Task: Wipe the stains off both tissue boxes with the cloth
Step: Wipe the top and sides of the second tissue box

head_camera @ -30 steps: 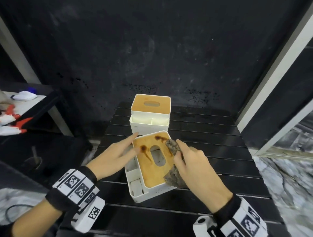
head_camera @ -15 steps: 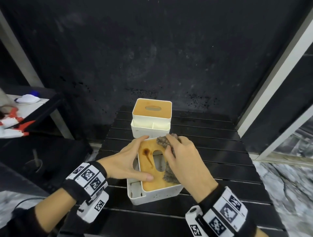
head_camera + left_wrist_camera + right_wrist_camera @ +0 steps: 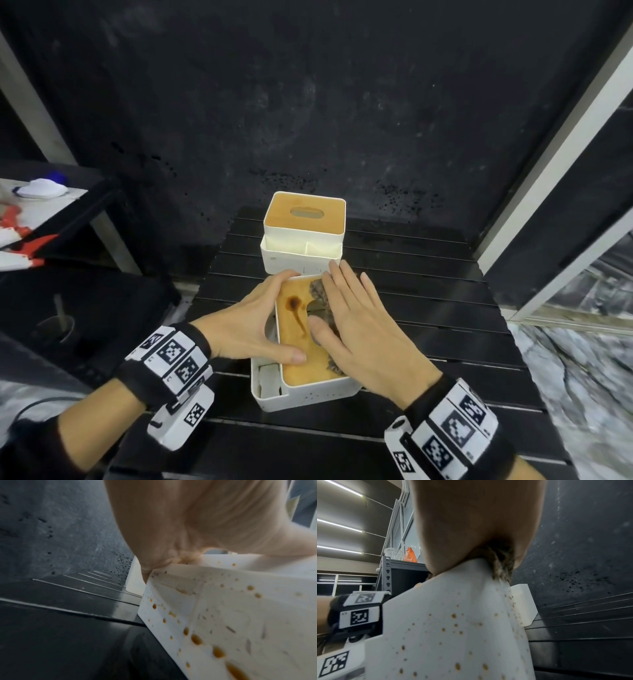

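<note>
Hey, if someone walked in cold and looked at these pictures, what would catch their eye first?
Probably the dark brown stain running down the wooden lid of the near tissue box at the table's centre. The right hand presses a grey cloth flat on that lid while the left hand holds the box's left edge. A second tissue box stands just behind.

Dim scene, dark backdrop; ceiling strip lights [image 3: 342, 527] glare at left in right wrist view. Wide-angle bending at edges; both wrist views blurred up close.
</note>
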### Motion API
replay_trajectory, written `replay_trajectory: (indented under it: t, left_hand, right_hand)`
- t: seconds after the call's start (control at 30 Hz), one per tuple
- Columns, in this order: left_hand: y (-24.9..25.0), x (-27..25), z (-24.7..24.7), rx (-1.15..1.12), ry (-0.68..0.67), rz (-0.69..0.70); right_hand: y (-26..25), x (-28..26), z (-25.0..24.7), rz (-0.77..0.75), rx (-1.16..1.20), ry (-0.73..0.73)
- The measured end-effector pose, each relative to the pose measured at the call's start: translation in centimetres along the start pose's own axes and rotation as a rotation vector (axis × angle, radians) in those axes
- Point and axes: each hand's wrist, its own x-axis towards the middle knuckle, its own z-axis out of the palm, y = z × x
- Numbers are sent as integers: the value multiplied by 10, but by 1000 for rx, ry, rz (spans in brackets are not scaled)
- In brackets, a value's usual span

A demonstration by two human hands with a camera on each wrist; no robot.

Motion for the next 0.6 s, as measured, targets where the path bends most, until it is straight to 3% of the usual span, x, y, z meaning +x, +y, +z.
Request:
replay_trajectory:
  t: [0.33,0.6]
  left_hand:
    - [5,3,1,57,-11,-65]
    - [10,0,1,74,18,-39]
  right_hand:
    - [-16,-38,0,66,74,-43]
    - [-9,-3,-4,106,144,-20]
